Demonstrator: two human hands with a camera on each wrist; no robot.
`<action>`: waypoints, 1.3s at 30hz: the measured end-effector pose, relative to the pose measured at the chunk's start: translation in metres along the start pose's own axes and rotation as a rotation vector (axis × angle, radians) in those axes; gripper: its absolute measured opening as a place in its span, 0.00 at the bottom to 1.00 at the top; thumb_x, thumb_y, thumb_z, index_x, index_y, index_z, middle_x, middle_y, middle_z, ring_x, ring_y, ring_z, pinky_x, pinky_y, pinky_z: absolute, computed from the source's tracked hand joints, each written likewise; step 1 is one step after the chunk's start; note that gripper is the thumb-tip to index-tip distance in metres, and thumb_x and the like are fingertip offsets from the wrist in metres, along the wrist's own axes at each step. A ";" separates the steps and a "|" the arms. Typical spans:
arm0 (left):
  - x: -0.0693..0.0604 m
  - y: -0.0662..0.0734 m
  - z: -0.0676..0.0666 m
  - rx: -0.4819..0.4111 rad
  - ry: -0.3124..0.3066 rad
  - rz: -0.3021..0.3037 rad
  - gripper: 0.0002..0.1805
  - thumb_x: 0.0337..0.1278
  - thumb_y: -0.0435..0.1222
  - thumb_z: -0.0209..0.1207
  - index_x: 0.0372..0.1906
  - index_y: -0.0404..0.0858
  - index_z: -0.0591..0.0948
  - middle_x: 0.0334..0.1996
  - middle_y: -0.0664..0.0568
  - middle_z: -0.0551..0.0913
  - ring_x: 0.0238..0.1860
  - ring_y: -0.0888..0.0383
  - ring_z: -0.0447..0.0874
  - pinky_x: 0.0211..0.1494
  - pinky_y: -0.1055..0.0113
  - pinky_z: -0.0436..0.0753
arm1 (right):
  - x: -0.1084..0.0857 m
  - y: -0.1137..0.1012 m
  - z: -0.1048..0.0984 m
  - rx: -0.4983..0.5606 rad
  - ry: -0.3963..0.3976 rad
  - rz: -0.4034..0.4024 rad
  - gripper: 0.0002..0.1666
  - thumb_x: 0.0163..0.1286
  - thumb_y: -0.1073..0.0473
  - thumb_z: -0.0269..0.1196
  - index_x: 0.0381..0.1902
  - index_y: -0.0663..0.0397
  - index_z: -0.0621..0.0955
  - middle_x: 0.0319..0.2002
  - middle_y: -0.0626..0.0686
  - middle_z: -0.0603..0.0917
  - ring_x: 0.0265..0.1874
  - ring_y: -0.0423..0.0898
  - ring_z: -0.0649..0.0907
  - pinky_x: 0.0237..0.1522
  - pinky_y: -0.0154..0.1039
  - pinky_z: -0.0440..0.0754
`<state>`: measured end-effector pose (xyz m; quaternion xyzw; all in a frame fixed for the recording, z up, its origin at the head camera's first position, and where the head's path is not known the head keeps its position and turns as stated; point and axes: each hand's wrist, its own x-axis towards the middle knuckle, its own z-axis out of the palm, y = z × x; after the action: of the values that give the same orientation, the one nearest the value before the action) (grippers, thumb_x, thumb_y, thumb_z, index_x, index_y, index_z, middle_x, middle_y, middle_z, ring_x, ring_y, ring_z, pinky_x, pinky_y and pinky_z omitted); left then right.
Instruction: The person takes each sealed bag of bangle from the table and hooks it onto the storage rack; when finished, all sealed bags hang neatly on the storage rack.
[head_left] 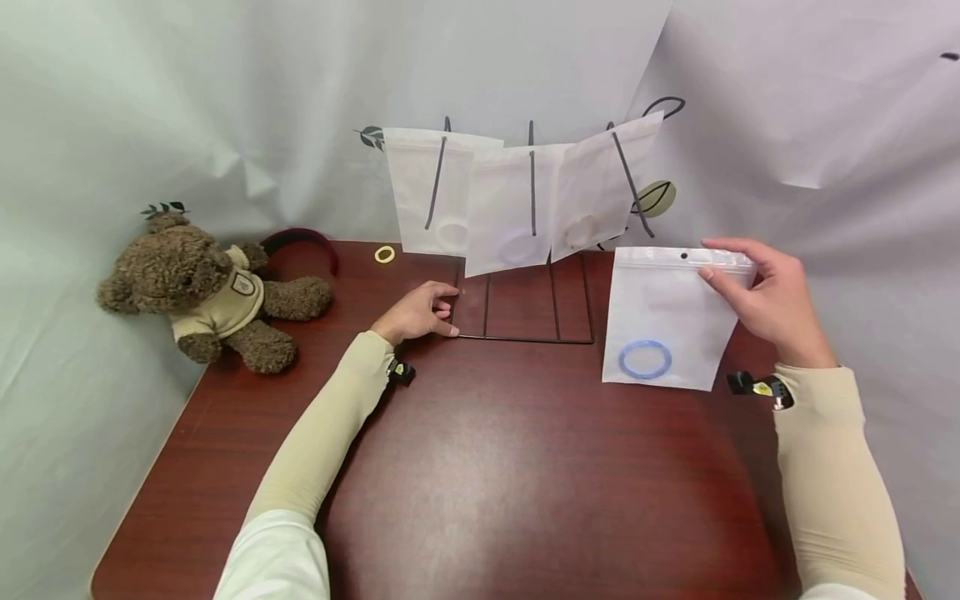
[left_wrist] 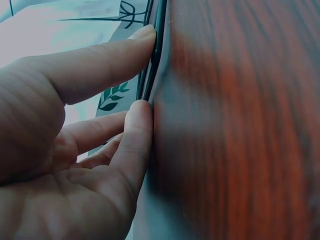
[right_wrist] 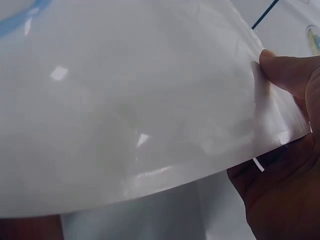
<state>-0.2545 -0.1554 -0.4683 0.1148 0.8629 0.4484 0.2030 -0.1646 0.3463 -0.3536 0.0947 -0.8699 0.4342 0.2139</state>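
Observation:
My right hand [head_left: 780,296] pinches the upper right corner of a white zip bag [head_left: 667,312], thumb in front. A blue ring [head_left: 645,360] shows through the bag's lower left, and a small hole is near its top edge. In the right wrist view, the bag's glossy film [right_wrist: 150,115] fills most of the picture. My left hand [head_left: 420,315] holds the left front corner of a black wire rack's base [head_left: 525,338], with thumb and fingertips on the wire [left_wrist: 156,55]. Three white bags hang on the rack's prongs; the middle bag [head_left: 510,200] shows a bluish ring.
A brown teddy bear [head_left: 202,283] in a beige top sits at the table's left, beside a dark red headband [head_left: 300,235]. Near the back edge lies a small yellow ring [head_left: 385,254]. Leaf-printed white curtains [head_left: 262,108] stand behind the reddish-brown table [head_left: 510,467].

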 end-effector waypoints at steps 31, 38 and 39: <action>-0.001 -0.001 0.000 -0.006 0.005 0.021 0.46 0.49 0.27 0.79 0.76 0.38 0.73 0.75 0.44 0.66 0.62 0.48 0.81 0.65 0.60 0.83 | -0.005 -0.093 0.031 0.132 0.104 -0.333 0.21 0.57 0.79 0.72 0.50 0.71 0.88 0.37 0.29 0.87 0.17 0.27 0.68 0.22 0.24 0.63; -0.001 0.000 0.001 0.000 0.003 0.024 0.46 0.50 0.28 0.79 0.76 0.37 0.73 0.75 0.43 0.66 0.62 0.49 0.80 0.64 0.63 0.83 | 0.001 -0.087 0.034 0.115 0.127 -0.282 0.20 0.62 0.76 0.71 0.53 0.67 0.88 0.43 0.31 0.87 0.21 0.28 0.73 0.24 0.24 0.67; -0.001 -0.001 0.001 0.003 0.003 0.024 0.46 0.50 0.28 0.78 0.76 0.37 0.73 0.75 0.43 0.66 0.62 0.49 0.80 0.64 0.63 0.83 | 0.002 -0.086 0.035 0.103 0.127 -0.273 0.20 0.62 0.75 0.71 0.54 0.66 0.88 0.43 0.30 0.87 0.18 0.27 0.70 0.23 0.24 0.65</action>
<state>-0.2529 -0.1553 -0.4691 0.1247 0.8624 0.4497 0.1964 -0.1466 0.2671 -0.3097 0.1955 -0.8102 0.4503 0.3203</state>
